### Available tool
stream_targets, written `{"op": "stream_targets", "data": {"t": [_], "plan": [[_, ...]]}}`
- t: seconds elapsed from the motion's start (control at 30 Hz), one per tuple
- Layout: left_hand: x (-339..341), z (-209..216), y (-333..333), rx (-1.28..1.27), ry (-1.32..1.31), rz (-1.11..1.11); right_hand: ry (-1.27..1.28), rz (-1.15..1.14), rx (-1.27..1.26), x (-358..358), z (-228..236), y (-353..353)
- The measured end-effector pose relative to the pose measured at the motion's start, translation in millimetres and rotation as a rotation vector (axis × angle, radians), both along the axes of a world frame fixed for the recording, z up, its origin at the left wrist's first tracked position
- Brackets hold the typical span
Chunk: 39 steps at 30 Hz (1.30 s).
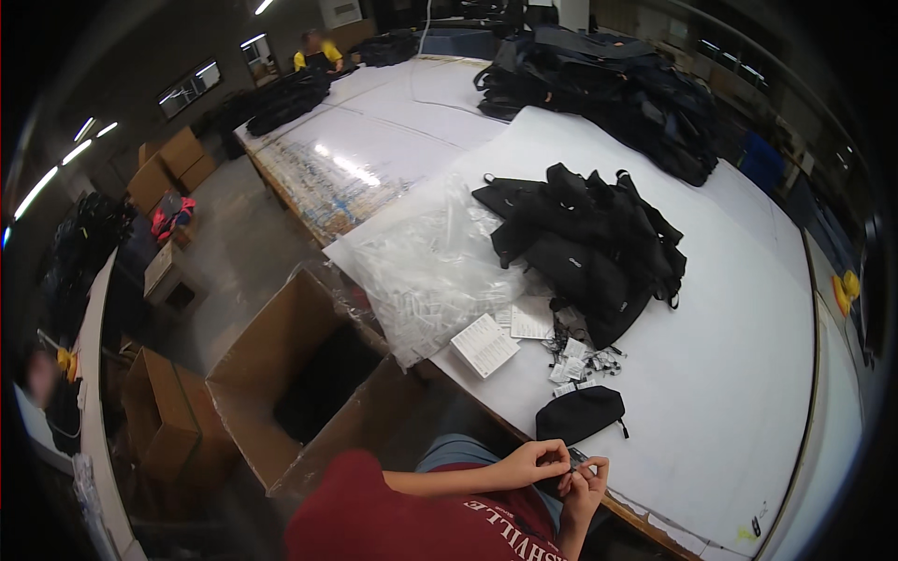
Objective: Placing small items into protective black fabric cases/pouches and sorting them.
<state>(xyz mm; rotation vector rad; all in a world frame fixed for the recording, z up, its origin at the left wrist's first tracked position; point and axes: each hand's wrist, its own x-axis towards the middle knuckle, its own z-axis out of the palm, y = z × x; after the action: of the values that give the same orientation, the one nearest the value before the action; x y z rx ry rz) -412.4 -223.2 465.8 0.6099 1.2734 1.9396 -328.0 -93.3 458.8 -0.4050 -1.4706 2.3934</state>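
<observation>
At the table's near edge my left hand (544, 459) and my right hand (585, 482) meet, fingers pinched. Between their fingertips is a small dark greyish piece (577, 458), too small to name. Just beyond them a black zippered pouch (580, 413) lies on the white tabletop, a short pull hanging at its right end. Past the pouch are loose white tags with black cords (574, 360). Two stacks of printed white cards, the nearer stack (485, 346) and the farther stack (531, 319), sit to the left of the tags.
A heap of black bags (599, 252) covers the table's middle, beside clear plastic bags (435, 271). Larger dark bags (599, 89) are piled at the back. An open cardboard box (248, 365) stands against the table's left edge. A person in yellow (320, 54) is far off.
</observation>
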Motion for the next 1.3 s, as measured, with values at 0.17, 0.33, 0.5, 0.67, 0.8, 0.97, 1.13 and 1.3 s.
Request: {"op": "stream_targets", "data": {"t": [0.17, 0.33, 0.5, 0.67, 0.8, 0.97, 1.13, 1.3], "plan": [[1, -1, -3, -0.065, 0.067, -0.041, -0.023, 0.032, 0.092, 4, 4, 2], [0, 3, -1, -0.005, 0.041, -0.021, -0.021, -0.007, 0.039, 2, 7, 1], [-2, 2, -2, -0.016, -0.021, -0.080, 0.000, 0.029, 0.050, 4, 9, 4], [-6, -1, -7, -0.054, 0.051, -0.118, -0.025, 0.162, 0.029, 6, 11, 17], [-8, -4, -9, -0.098, 0.115, -0.154, -0.043, 0.300, 0.041, 8, 14, 21], [-12, 3, -11, -0.125, 0.166, -0.178, -0.065, 0.336, 0.048, 8, 18, 21], [-16, 0, -13, -0.233, 0.182, -0.213, -0.090, 0.302, 0.113, 7, 22, 16], [-16, 12, -15, -0.264, 0.292, -0.198, -0.101, 0.267, 0.161, 11, 31, 15]]}}
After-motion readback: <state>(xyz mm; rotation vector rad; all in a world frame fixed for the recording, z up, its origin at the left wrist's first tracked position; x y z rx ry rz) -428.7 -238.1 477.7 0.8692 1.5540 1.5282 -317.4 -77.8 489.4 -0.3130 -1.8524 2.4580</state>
